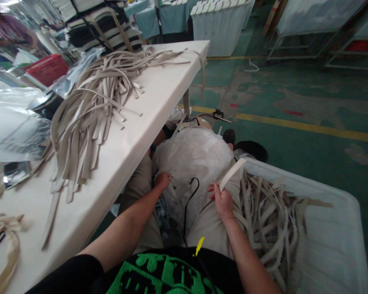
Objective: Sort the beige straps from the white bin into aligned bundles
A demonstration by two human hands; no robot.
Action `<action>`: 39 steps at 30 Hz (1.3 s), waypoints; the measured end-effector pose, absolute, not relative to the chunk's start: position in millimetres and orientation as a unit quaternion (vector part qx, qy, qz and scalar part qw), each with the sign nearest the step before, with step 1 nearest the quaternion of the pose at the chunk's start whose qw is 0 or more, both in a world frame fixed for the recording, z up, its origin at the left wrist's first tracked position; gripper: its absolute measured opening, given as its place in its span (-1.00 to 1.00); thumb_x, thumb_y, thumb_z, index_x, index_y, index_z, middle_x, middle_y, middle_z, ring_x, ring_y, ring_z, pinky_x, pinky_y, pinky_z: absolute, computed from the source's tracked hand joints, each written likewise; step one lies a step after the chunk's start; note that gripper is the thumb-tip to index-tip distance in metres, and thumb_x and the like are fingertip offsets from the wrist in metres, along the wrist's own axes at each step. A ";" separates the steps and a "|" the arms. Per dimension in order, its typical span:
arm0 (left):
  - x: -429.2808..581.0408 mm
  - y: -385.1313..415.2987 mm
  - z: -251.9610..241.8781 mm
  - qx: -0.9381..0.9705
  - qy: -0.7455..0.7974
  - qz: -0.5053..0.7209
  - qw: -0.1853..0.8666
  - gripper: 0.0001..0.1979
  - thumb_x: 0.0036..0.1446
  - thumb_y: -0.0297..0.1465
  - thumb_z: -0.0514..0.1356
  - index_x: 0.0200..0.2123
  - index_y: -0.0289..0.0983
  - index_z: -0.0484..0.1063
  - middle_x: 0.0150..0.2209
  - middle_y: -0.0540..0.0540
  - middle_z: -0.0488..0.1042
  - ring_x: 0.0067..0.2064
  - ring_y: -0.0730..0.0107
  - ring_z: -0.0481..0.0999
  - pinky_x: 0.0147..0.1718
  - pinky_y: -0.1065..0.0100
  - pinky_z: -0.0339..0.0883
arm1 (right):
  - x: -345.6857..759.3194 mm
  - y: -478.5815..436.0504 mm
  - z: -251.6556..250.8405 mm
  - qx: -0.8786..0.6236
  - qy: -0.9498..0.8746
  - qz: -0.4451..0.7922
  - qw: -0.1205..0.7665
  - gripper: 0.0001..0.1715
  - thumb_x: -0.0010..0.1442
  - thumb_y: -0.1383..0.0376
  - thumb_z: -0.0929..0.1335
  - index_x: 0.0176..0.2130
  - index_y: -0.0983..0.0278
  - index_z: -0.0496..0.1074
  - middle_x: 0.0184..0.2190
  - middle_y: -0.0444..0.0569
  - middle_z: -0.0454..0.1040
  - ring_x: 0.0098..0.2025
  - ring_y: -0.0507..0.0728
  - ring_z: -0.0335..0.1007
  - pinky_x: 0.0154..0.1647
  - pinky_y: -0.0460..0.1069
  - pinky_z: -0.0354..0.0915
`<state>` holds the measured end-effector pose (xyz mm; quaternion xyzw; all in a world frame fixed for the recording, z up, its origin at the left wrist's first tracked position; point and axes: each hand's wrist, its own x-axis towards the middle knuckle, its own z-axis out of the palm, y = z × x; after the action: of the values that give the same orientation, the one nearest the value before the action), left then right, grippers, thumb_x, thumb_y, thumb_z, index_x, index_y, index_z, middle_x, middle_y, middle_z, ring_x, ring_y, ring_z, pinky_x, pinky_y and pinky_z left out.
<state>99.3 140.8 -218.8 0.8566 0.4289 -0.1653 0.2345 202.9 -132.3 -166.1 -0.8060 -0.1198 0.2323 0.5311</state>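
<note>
In the head view my right hand is closed around the lower end of a short cream strap, whose free end points up and away. The fingers of my left hand are curled closed at the near left side of a white plastic bag; what they hold, if anything, is too small to make out. The bag bulges between my knees, and a thin black cord hangs in front of it. Beside my right forearm, many beige straps lie tangled in a white plastic bin.
On my left, a pale table carries a heap of beige straps and clear plastic-wrapped goods. A red basket stands behind it. Across the green floor are a white crate and metal-framed racks.
</note>
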 end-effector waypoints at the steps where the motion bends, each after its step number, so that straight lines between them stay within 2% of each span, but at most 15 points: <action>1: 99.7 142.6 -214.3 0.857 0.425 -0.159 0.246 -0.78 0.13 -0.35 0.17 -0.37 -0.38 0.53 -0.40 -0.13 0.52 -0.26 0.31 0.48 -0.29 0.44 0.23 | 203.1 -132.0 -166.6 -0.805 -0.119 0.232 0.532 -0.28 0.24 -0.19 0.08 -0.18 0.31 0.43 -0.39 0.03 0.55 -0.54 0.08 0.41 -0.45 -0.05 0.31; 6: 87.1 141.2 -180.8 0.861 0.391 -0.117 0.303 -0.74 0.11 -0.36 0.16 -0.56 -0.34 0.48 -0.57 -0.04 0.40 -0.39 0.35 0.41 -0.37 0.45 0.17 | 204.0 -130.9 -169.4 -0.802 -0.113 0.234 0.538 -0.28 0.23 -0.19 0.09 -0.17 0.31 0.43 -0.40 0.02 0.55 -0.54 0.07 0.40 -0.47 -0.05 0.31; 10: 59.4 119.4 -149.3 0.853 0.369 -0.076 0.362 -0.71 0.12 -0.28 0.13 -0.54 -0.33 0.46 -0.57 0.01 0.37 -0.42 0.39 0.37 -0.44 0.46 0.15 | 204.5 -131.1 -169.2 -0.802 -0.112 0.233 0.539 -0.28 0.23 -0.19 0.09 -0.18 0.32 0.43 -0.39 0.02 0.55 -0.55 0.07 0.40 -0.48 -0.05 0.31; 12: 42.8 102.8 -134.4 0.833 0.361 -0.044 0.417 -0.68 0.12 -0.21 0.12 -0.53 -0.32 0.45 -0.54 0.03 0.39 -0.43 0.42 0.36 -0.44 0.47 0.17 | 204.6 -131.3 -169.3 -0.803 -0.113 0.232 0.538 -0.29 0.23 -0.18 0.09 -0.18 0.31 0.43 -0.39 0.02 0.54 -0.55 0.07 0.40 -0.48 -0.05 0.32; 15: 19.4 76.2 -111.7 0.750 0.355 0.024 0.558 -0.61 0.05 -0.09 0.17 -0.57 -0.31 0.41 -0.58 0.03 0.36 -0.48 0.46 0.31 -0.46 0.46 0.19 | 204.4 -131.5 -169.5 -0.806 -0.116 0.229 0.533 -0.31 0.22 -0.18 0.10 -0.19 0.31 0.43 -0.41 0.01 0.54 -0.54 0.08 0.40 -0.47 -0.04 0.32; 17: 6.4 60.9 -95.5 0.715 0.352 0.053 0.602 -0.58 0.00 -0.04 0.20 -0.60 -0.29 0.38 -0.60 0.02 0.35 -0.49 0.47 0.29 -0.46 0.46 0.21 | 204.9 -131.5 -169.2 -0.808 -0.119 0.230 0.529 -0.31 0.21 -0.17 0.11 -0.19 0.30 0.44 -0.41 0.00 0.54 -0.55 0.08 0.41 -0.46 -0.03 0.32; 22: -13.1 45.4 -62.0 0.684 0.353 0.101 0.630 -0.65 -0.03 -0.07 0.25 -0.44 -0.27 0.49 -0.47 -0.05 0.47 -0.40 0.38 0.39 -0.37 0.40 0.30 | 208.3 -131.6 -163.7 -0.813 -0.122 0.235 0.519 -0.35 0.18 -0.14 0.13 -0.23 0.31 0.47 -0.41 0.02 0.56 -0.56 0.09 0.41 -0.47 -0.02 0.32; 26: -15.5 51.4 -52.8 0.645 0.361 0.167 0.652 -0.67 -0.07 -0.12 0.28 -0.38 -0.27 0.49 -0.40 -0.08 0.51 -0.37 0.35 0.43 -0.33 0.37 0.33 | 195.6 -128.1 -147.9 -0.803 -0.133 0.271 0.514 -0.34 0.11 -0.16 0.19 -0.31 0.31 0.52 -0.50 0.00 0.55 -0.70 0.03 0.25 -0.62 -0.04 0.24; 29: -14.3 55.8 -49.7 0.610 0.366 0.209 0.671 -0.68 -0.05 -0.14 0.28 -0.34 -0.28 0.46 -0.38 -0.08 0.51 -0.38 0.38 0.43 -0.35 0.40 0.33 | 167.6 -121.0 -122.2 -0.781 -0.154 0.312 0.520 -0.34 0.13 -0.16 0.20 -0.31 0.30 0.55 -0.49 -0.03 0.55 -0.72 0.01 0.20 -0.65 -0.06 0.22; 34: -13.0 53.4 -40.0 0.604 0.319 0.181 0.708 -0.69 -0.01 -0.16 0.28 -0.31 -0.28 0.45 -0.38 -0.08 0.53 -0.38 0.38 0.46 -0.36 0.40 0.35 | 125.9 -99.6 -65.1 -0.697 -0.217 0.381 0.567 -0.42 0.13 -0.14 0.29 -0.20 0.25 0.57 -0.51 -0.11 0.50 -0.65 -0.02 0.25 -0.63 -0.11 0.23; 37: -12.7 47.7 -34.2 0.619 0.270 0.172 0.717 -0.73 -0.01 -0.22 0.31 -0.30 -0.28 0.49 -0.37 -0.07 0.54 -0.36 0.39 0.48 -0.32 0.41 0.36 | 118.0 -85.0 -45.6 -0.670 -0.223 0.397 0.586 -0.44 0.05 -0.14 0.37 -0.22 0.25 0.57 -0.47 -0.10 0.51 -0.68 -0.06 0.17 -0.71 -0.13 0.17; 39: -13.3 43.4 -32.2 0.648 0.245 0.164 0.702 -0.76 0.01 -0.26 0.31 -0.29 -0.28 0.52 -0.37 -0.06 0.54 -0.34 0.40 0.47 -0.31 0.43 0.35 | 115.3 -77.7 -41.7 -0.662 -0.213 0.401 0.596 -0.47 -0.01 -0.12 0.42 -0.29 0.27 0.57 -0.57 -0.13 0.44 -0.69 -0.06 0.11 -0.73 -0.14 0.14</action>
<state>-13.3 43.4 -32.2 0.6483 0.2451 0.1642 0.7019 115.3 -77.7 -41.7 -0.6619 -0.2129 0.4011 0.5964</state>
